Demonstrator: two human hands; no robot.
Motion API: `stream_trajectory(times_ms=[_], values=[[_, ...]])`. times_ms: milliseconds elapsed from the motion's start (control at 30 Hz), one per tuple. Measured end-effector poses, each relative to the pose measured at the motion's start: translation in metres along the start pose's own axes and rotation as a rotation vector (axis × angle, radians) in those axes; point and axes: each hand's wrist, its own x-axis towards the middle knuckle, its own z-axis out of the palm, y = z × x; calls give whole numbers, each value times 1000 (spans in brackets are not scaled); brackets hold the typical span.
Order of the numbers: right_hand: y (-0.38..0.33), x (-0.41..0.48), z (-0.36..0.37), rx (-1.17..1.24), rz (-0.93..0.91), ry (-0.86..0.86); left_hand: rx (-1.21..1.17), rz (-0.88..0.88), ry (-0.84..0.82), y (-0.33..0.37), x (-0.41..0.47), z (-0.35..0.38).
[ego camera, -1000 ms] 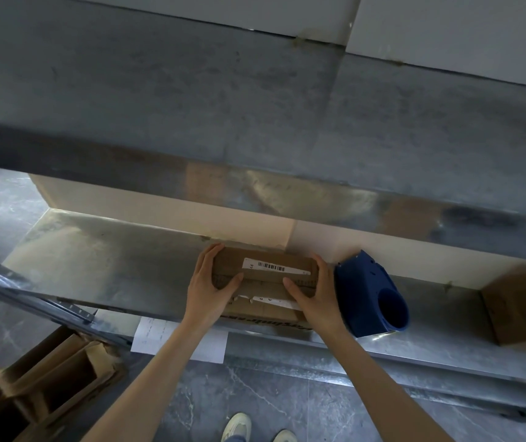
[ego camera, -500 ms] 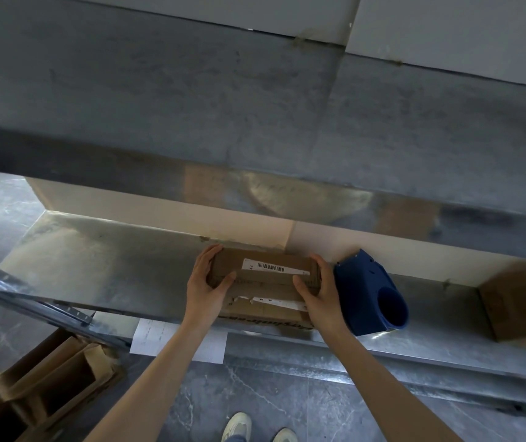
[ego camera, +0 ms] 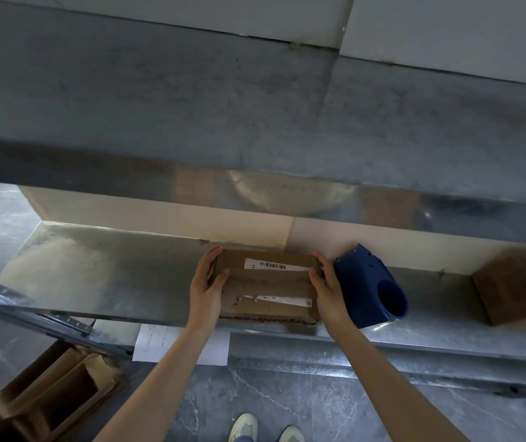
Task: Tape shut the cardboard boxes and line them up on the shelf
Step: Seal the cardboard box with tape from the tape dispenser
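Brown rectangular cardboard box (ego camera: 268, 288): one, flaps closed, lying flat on the grey sheet-metal shelf (ego camera: 96, 269), its near side at the shelf's front lip and its far side close to the pale back wall. Two white label strips on its top, the far one with a barcode, the near one torn.

Hands: two, one at each end of the box. Left hand (ego camera: 205, 290) clasps the left end, fingers running along the side toward the far corner, thumb laid on the top face. Right hand (ego camera: 328, 291) mirrors it on the right end, fingers down that side, thumb on top. The box sits squarely between the two palms, both in contact.

Blue plastic tape dispenser (ego camera: 370, 285): one, on the shelf just beside the back of the right hand.

Second brown cardboard box (ego camera: 516, 285): one, same shelf, well apart to the right.

Below the shelf: one white paper sheet (ego camera: 159, 346); open brown cartons (ego camera: 48, 393) on the floor at left, count unclear; two pale shoes (ego camera: 244, 427).
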Motion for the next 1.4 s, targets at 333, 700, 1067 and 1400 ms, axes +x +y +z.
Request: stream_trajectory(times_ms=[333, 700, 1067, 1400], values=[[-2, 8, -2, -66, 41, 33, 315, 64, -110, -4, -16, -19], [0, -14, -28, -322, -40, -133, 446, 93, 75, -4, -25, -34], [5, -41, -25, -612, -225, -220, 393, 54, 151, 1, -67, 18], [-21, -44, -72, -754, -453, -240, 788, 23, 151, -1, -110, 42]])
